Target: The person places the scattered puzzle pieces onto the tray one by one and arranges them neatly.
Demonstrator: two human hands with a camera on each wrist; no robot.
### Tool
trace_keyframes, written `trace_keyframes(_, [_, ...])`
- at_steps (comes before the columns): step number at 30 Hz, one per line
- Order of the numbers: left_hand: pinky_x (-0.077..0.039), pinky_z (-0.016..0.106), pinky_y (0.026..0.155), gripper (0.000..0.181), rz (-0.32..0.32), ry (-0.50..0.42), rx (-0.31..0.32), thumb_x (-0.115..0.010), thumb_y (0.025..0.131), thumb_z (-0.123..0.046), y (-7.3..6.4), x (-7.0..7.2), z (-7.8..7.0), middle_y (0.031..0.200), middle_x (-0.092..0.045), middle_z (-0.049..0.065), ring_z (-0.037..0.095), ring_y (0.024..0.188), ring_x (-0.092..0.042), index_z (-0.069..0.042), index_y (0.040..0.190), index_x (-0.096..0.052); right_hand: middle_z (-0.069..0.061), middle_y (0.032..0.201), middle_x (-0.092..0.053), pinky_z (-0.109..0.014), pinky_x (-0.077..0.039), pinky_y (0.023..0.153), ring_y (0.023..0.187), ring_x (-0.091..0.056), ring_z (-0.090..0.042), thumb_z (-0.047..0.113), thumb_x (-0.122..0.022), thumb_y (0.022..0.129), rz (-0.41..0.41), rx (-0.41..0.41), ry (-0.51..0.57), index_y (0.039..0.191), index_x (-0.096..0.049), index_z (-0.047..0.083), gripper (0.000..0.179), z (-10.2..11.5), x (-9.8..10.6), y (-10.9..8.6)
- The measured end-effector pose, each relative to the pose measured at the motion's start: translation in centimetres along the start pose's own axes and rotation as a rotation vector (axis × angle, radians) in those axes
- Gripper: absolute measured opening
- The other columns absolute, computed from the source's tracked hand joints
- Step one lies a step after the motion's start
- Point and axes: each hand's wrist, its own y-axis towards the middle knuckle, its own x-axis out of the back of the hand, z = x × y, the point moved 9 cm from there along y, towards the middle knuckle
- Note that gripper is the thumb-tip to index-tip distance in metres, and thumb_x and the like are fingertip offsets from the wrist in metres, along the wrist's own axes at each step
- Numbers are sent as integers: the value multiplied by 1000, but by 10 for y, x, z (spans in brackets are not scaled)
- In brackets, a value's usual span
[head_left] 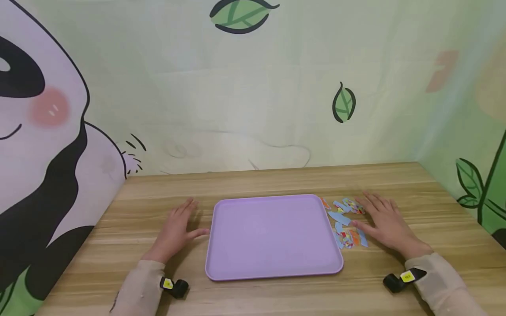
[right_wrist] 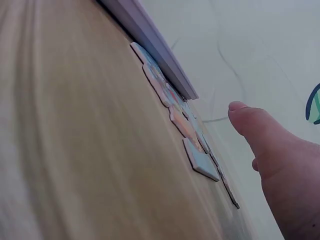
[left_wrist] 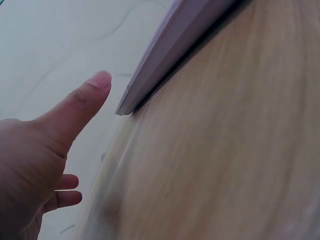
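Lying right of centre in the head view, the pieces (head_left: 341,219) fill a patch between the tray (head_left: 272,239) and the right hand (head_left: 387,224). The patch runs alongside the tray's right edge and, about as tall as broad in the frame, shows no clear long axis. Thin, flat and printed, mostly in blue with orange and mixed colours, they lie on the table (head_left: 276,298); in the right wrist view the closest ones sit against the tray's side or just beside it, I cannot tell which.

From the right hand, the pieces lie to the left, just beside its thumb and fingertips. This hand is the nearer, its fingers extended toward the upper left of the frame, holding nothing. Whether its fingertips touch the upper pieces cannot be told; its thumb shows apart from them in the wrist view.

The left hand (head_left: 175,228) is left of centre, its fingers extended and likewise holding nothing, the thumb aimed at the tray's left edge and close to it. From there the pieces lie to the right, well apart, with the whole tray between. The tray's long axis runs left to right, its right end slightly higher in the frame.
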Motion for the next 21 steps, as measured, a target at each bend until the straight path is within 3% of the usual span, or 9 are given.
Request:
trace_keyframes(5, [-31, 61, 111, 89, 14, -76, 22, -80, 74, -39, 2, -2, 0, 149, -38, 26, 47, 134, -36, 2, 143, -40, -28, 146, -36, -69, -23, 106, 131, -32, -51, 47, -60, 89, -12, 12, 28, 141, -42, 3, 70, 2, 4, 0])
trace_keyframes(10, [-42, 57, 104, 84, 9, -123, 14, -82, 73, -33, 3, -4, -2, 142, -46, 26, 42, 117, -54, 3, 139, -44, -30, 141, -40, -67, -26, 106, 128, -35, -50, 44, -60, 90, -18, 8, 54, 141, -42, 1, 69, 5, 9, -2])
trace_keyframes(14, [-51, 52, 91, 78, -1, -195, 32, -83, 73, -29, 4, -5, -3, 126, -58, 24, 36, 103, -61, 2, 135, -49, -31, 137, -45, -66, -30, 104, 126, -39, -50, 42, -62, 90, -43, 11, 58, 139, -44, 1, 66, 7, 13, -2])
trace_keyframes(18, [-53, 50, 86, 73, 14, -273, 74, -83, 74, -25, 4, -5, -3, 107, -64, 19, 35, 99, -63, 1, 133, -50, -29, 130, -51, -64, -35, 101, 121, -44, -48, 38, -65, 89, -84, 26, 56, 137, -45, 1, 64, 9, 15, 0])
trace_keyframes(21, [-55, 48, 85, 70, 33, -329, 99, -82, 75, -22, 4, -7, -2, 109, -63, 20, 34, 96, -65, 1, 133, -50, -28, 126, -53, -63, -38, 98, 118, -47, -46, 36, -66, 88, -108, 33, 63, 136, -46, 2, 62, 10, 16, 2])
